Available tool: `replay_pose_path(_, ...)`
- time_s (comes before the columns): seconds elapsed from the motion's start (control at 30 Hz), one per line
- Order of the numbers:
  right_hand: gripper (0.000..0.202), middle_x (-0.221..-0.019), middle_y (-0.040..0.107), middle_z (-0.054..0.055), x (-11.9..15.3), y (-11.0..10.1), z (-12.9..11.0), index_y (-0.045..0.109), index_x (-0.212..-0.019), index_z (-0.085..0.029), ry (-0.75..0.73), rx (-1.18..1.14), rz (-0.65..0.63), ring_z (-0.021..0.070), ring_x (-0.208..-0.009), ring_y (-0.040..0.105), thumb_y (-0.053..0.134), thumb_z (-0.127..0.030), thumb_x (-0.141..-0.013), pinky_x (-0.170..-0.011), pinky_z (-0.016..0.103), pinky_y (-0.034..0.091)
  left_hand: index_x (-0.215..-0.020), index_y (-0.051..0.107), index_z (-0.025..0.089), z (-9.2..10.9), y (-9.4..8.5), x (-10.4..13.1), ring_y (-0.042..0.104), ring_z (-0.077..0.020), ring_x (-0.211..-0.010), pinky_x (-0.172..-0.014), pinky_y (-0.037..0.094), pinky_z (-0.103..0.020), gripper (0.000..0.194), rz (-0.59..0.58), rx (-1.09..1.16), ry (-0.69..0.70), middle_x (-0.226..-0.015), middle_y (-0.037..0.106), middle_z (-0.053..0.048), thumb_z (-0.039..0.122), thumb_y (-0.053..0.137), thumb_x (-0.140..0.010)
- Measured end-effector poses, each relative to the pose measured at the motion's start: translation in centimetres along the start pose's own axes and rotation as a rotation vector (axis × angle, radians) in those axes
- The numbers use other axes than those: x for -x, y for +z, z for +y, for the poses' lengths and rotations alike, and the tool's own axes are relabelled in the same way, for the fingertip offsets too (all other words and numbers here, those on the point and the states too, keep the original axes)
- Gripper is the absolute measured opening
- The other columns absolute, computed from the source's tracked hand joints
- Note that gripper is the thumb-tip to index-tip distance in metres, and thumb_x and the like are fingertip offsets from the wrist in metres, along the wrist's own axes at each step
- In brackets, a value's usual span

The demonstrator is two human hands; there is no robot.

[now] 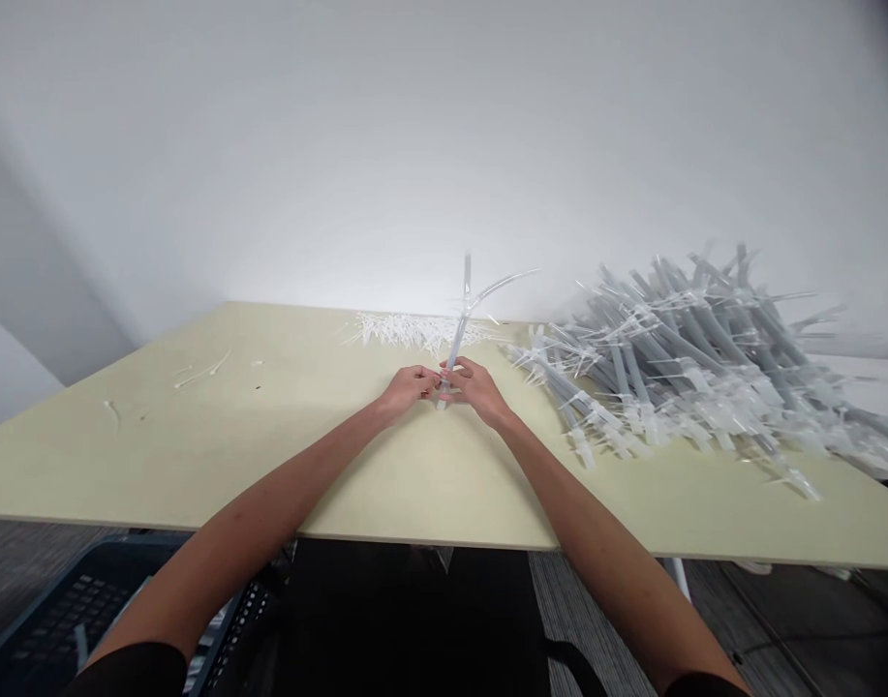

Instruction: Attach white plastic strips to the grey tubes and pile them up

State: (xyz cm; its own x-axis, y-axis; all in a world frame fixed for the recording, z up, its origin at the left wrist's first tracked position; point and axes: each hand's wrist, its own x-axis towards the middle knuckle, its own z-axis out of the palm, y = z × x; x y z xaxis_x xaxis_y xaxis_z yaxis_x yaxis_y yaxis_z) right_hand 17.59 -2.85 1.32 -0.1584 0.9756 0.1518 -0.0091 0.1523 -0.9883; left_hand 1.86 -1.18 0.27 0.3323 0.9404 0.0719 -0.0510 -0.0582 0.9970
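A translucent tube piece (pixel 458 339) stands nearly upright between my hands above the middle of the table. Its upper part splits, with one thin branch curving to the right. My right hand (pixel 476 389) has its fingers wrapped round the lower part of the tube. My left hand (pixel 409 389) is closed at the tube's left side, its fingertips pinched together near the lower end. Whatever small thing the left fingertips hold is too small to make out. Behind my hands lies a spread of white cable ties (pixel 407 331).
A large heap of similar tubes (pixel 661 348) covers the right side of the pale table (pixel 197 465). A few loose ties (pixel 212 369) lie at the left. Below the front left edge is a dark blue basket (pixel 73 600). A white wall rises behind.
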Motion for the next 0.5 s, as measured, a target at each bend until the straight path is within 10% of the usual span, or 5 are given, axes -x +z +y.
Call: replay_pose_path(0.5,0.026,-0.079,0.063,0.003,-0.6,-0.7,0.5,0.057,-0.090,-0.017,-0.001,0.075,-0.037,0.0148,-0.071,0.063,0.068,-0.027,-0.068,-0.069,0.034,0.058,-0.089,0.068,0.009,-1.1,-1.8,-0.6,0.052,-0.0099,-0.070,-0.082,0.041,-0.033,0.029,-0.164,0.278,-0.067,-0.071,0.056,-0.003,0.030,0.071,-0.069)
